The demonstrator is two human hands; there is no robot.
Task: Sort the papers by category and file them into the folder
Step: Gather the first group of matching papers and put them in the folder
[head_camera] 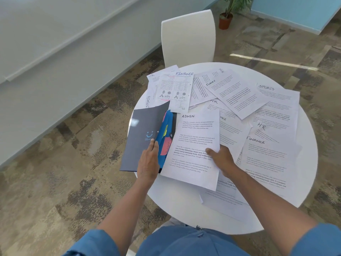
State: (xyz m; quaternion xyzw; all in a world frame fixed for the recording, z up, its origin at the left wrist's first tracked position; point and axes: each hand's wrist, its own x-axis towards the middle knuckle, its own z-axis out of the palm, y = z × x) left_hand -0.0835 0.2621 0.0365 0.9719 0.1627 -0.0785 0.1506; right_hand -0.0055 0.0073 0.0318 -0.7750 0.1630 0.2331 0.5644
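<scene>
A dark folder (143, 133) lies at the left edge of the round white table (184, 206), its cover lifted to show blue dividers (166, 132) with coloured tabs. My left hand (148, 160) holds the cover's edge with the fingers on the divider side. My right hand (222, 159) pinches a sheet headed ADMIN (195, 145) at its right edge, thumb on top; the sheet lies beside the open folder. Several other sheets headed FINANCE (176, 91), HR (265, 130) and SPORTS (276, 100) are spread over the table, overlapping.
A white chair (188, 36) stands at the far side of the table. A potted plant (227, 15) sits on the patterned carpet beyond it. A pale wall runs along the left. Bare tabletop shows near the front edge.
</scene>
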